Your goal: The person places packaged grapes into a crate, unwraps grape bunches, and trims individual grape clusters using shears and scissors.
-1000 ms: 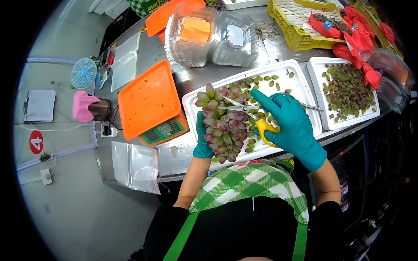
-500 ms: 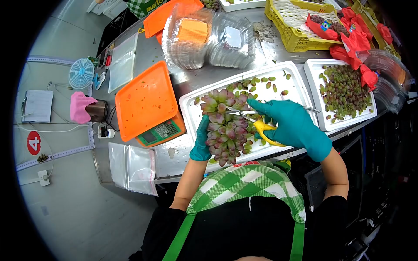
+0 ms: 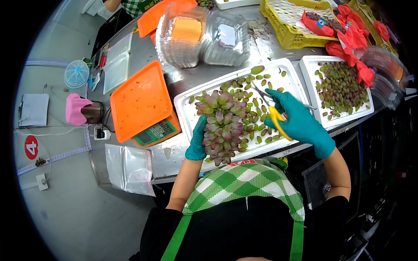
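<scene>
My left hand [image 3: 198, 140], in a teal glove, holds the left side of a large bunch of purple-green grapes [image 3: 222, 126] over a white foam tray [image 3: 185, 106]. In my gloved right hand [image 3: 296, 119] are scissors with yellow handles [image 3: 278, 123], their blades parted and pointing up-left, apart from the bunch. Many loose grapes [image 3: 261, 114] lie in the tray between the bunch and the scissors. A single grape [image 3: 257, 69] shows above the blade tips, near the tray's far edge.
An orange scale [image 3: 141, 102] stands left of the tray, with plastic bags [image 3: 128, 167] below it. Clear plastic boxes [image 3: 180, 39] are stacked behind. To the right sit a second tray of grapes [image 3: 342, 89] and a yellow crate [image 3: 289, 39]. Another person's arm [image 3: 112, 4] shows at top left.
My right hand has moved the scissors away from the bunch, to the right, and the blades have opened. A single grape now appears near the tray's far edge. The view has shifted slightly.
</scene>
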